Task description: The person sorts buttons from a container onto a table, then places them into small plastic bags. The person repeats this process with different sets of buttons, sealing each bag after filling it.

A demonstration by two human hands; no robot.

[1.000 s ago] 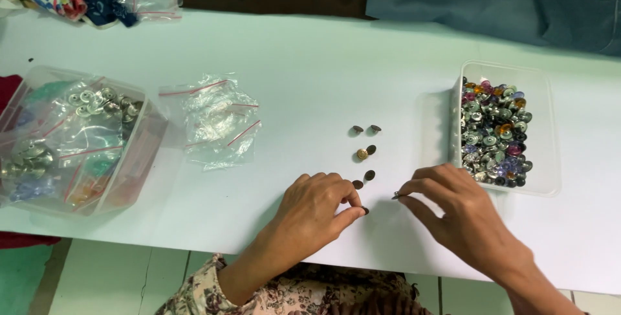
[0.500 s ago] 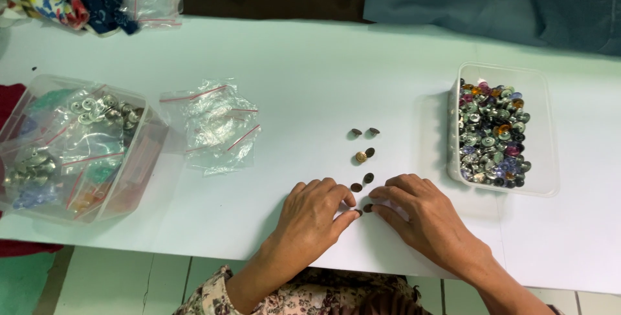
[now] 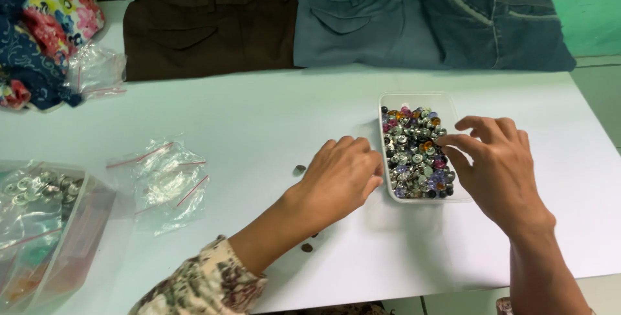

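A clear rectangular plastic tub [image 3: 453,98] heaped with mixed silver and coloured metal buttons [image 3: 416,153] sits on the white tabletop [image 3: 259,121]. The right hand [image 3: 495,166] hovers over its right side, fingers [image 3: 456,139] loosely spread, tips touching the buttons, nothing clearly gripped. The left hand [image 3: 339,179] rests palm down just left of the tub, fingers curled; whether it holds anything I cannot tell. Small dark loose buttons [image 3: 301,169] lie beside that hand.
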